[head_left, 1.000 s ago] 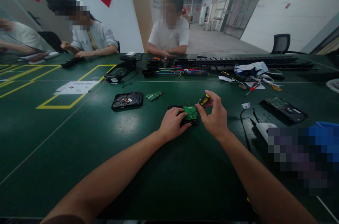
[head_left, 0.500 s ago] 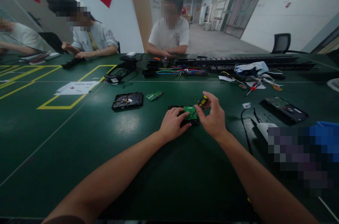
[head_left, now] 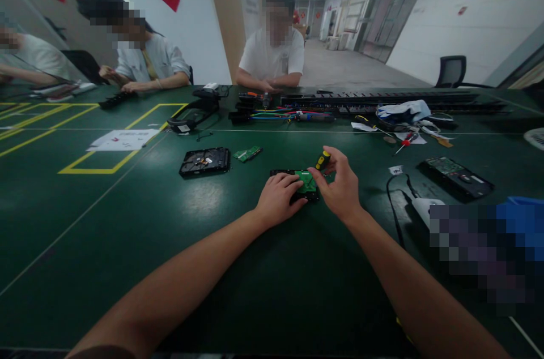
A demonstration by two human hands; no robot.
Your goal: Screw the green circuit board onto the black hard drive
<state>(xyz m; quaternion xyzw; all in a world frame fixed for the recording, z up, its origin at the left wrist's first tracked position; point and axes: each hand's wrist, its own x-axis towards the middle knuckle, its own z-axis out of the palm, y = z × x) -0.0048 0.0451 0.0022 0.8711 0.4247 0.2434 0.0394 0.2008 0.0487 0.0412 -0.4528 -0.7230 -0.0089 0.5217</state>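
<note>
A black hard drive [head_left: 306, 196] with a green circuit board [head_left: 306, 180] on top lies on the green table in front of me. My left hand [head_left: 278, 197] rests on its left side, fingers curled over the board and pressing it down. My right hand [head_left: 340, 186] is closed around a small yellow-and-black screwdriver [head_left: 322, 160], held tilted above the drive's right edge, its tip hidden behind my fingers.
A second hard drive [head_left: 204, 161] and a loose green board [head_left: 247, 153] lie to the left. Another drive [head_left: 455, 175], a white device with a black cable [head_left: 425, 206], cables, tools and paper sit further back. Two people sit across the table.
My right hand has shifted slightly left and closer to the drive, tipping the screwdriver more upright. My left hand has stayed in place.
</note>
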